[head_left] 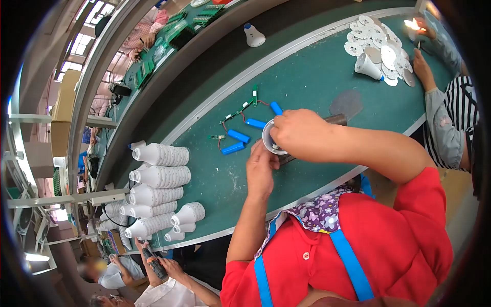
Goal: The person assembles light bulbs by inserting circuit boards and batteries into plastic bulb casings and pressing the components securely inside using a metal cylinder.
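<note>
My left hand [262, 166] grips a white bulb housing [266, 138] from below, its open mouth tilted towards me. My right hand [302, 132] is closed at the housing's mouth, fingertips reaching over the rim; whatever they pinch is hidden. Small parts show faintly inside the cup. Just beyond the hands lie several blue cylindrical batteries [239, 135], joined by thin red wires to small green circuit boards [254, 95]. Behind my right wrist a dark metal cylinder [336, 119] lies partly covered.
Stacked white housings [162, 176] fill the bench's left end. White round discs [378, 43] are piled at far right beside another housing [367, 66]. A co-worker's hand [423, 71] is near a lit lamp [413, 24]. At lower left, another person holds a power screwdriver [154, 263].
</note>
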Tool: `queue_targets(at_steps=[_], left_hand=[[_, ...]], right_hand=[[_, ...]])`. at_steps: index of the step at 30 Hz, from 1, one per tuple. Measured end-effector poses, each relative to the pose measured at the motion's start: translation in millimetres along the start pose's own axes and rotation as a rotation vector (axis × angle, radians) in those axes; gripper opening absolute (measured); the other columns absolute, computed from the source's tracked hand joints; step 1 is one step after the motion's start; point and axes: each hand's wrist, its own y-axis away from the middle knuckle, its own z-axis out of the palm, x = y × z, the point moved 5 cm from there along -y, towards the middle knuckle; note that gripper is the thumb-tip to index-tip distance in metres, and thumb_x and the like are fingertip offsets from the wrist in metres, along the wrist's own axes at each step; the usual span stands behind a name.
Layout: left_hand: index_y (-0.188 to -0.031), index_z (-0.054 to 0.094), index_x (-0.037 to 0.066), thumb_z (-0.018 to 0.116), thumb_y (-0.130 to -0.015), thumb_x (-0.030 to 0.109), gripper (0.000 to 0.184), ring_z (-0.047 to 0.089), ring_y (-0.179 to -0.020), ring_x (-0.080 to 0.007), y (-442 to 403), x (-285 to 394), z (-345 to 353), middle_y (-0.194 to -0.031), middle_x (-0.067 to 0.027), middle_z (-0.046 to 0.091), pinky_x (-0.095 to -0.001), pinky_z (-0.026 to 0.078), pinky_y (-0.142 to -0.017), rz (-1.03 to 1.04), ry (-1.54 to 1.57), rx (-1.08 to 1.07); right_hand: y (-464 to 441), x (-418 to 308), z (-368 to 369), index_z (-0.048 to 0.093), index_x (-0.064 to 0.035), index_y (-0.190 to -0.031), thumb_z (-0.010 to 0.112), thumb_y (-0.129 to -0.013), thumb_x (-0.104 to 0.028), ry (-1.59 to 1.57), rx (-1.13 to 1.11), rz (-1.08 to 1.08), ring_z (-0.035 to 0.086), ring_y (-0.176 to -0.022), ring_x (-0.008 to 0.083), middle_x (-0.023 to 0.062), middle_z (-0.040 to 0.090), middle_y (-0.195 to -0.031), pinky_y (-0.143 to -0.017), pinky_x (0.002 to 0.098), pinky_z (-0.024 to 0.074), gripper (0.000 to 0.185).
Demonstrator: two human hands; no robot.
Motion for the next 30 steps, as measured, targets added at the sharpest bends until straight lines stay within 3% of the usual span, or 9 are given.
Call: queue_targets(at_steps=[5,11,17,19,22,25,30], left_hand=[[-0.124,0.045,0.002,0.043,-0.094,0.029,0.041,0.063,-0.074,-0.0142,11.4,38.5,17.1,-0.095,-0.0077,0.061,-0.0204,0.048,-0.054,-0.061,0.121,-0.211],[-0.124,0.042,-0.001,0.043,-0.094,0.024,0.039,0.066,-0.074,-0.0233,4.0,51.3,24.5,-0.099,-0.0139,0.062,-0.0242,0.057,-0.053,-0.104,0.061,-0.209],[-0.12,0.044,-0.001,0.049,-0.091,0.017,0.034,0.067,-0.072,-0.0247,-3.6,42.9,20.0,-0.098,-0.0154,0.062,-0.0246,0.057,-0.052,-0.137,0.126,-0.214],[-0.119,0.047,0.0,0.053,-0.09,0.018,0.035,0.066,-0.072,-0.0209,-3.4,43.4,21.8,-0.095,-0.0125,0.062,-0.0232,0.055,-0.052,-0.163,0.109,-0.202],[-0.117,0.05,0.001,0.057,-0.088,0.018,0.035,0.065,-0.071,-0.0179,-4.0,44.3,23.0,-0.093,-0.0098,0.063,-0.0222,0.054,-0.051,-0.175,0.114,-0.195],[-0.117,0.05,0.002,0.059,-0.087,0.017,0.035,0.065,-0.071,-0.0169,-3.3,45.9,24.5,-0.092,-0.0088,0.063,-0.0217,0.054,-0.051,-0.188,0.12,-0.172],[-0.117,0.051,0.001,0.061,-0.085,0.016,0.036,0.065,-0.069,-0.0167,-4.4,45.3,24.3,-0.094,-0.0088,0.063,-0.0216,0.054,-0.05,-0.231,0.105,-0.14]], right_hand=[[-9.7,-7.9,-2.1,0.063,-0.0006,-0.074,0.067,-0.063,-0.015,0.016,-0.06,-0.053,0.062,-0.074,0.0301,0.0159,0.062,-0.078,-0.061,0.0373,0.0514,0.019],[-21.1,3.4,-9.6,0.065,-0.006,-0.074,0.069,-0.062,-0.021,-0.001,-0.223,0.017,0.065,-0.069,0.0277,0.0135,0.065,-0.074,-0.057,0.0371,0.051,0.02],[-29.2,5.6,-7.6,0.065,-0.0086,-0.076,0.069,-0.066,-0.024,-0.047,-0.36,0.056,0.064,-0.069,0.029,0.0134,0.065,-0.074,-0.058,0.0387,0.0504,0.019],[-31.4,7.7,-4.3,0.066,-0.0089,-0.08,0.068,-0.068,-0.025,-0.035,-0.422,0.085,0.064,-0.069,0.0297,0.0123,0.065,-0.074,-0.059,0.0382,0.0504,0.021],[-30.7,18.5,-22.7,0.064,-0.0081,-0.091,0.065,-0.073,-0.025,-0.171,-0.276,0.112,0.064,-0.07,0.0306,0.0119,0.065,-0.074,-0.061,0.0372,0.0501,0.025],[-20.6,50.7,-46.5,0.061,-0.008,-0.1,0.061,-0.079,-0.023,-0.402,0.18,0.254,0.062,-0.067,0.031,0.012,0.064,-0.072,-0.061,0.0359,0.0484,0.026],[3.6,75.2,-3.5,0.052,-0.0028,-0.114,0.055,-0.087,-0.021,-0.702,0.002,0.431,0.058,-0.065,0.017,0.0102,0.061,-0.071,-0.06,0.0309,0.0451,0.033]])
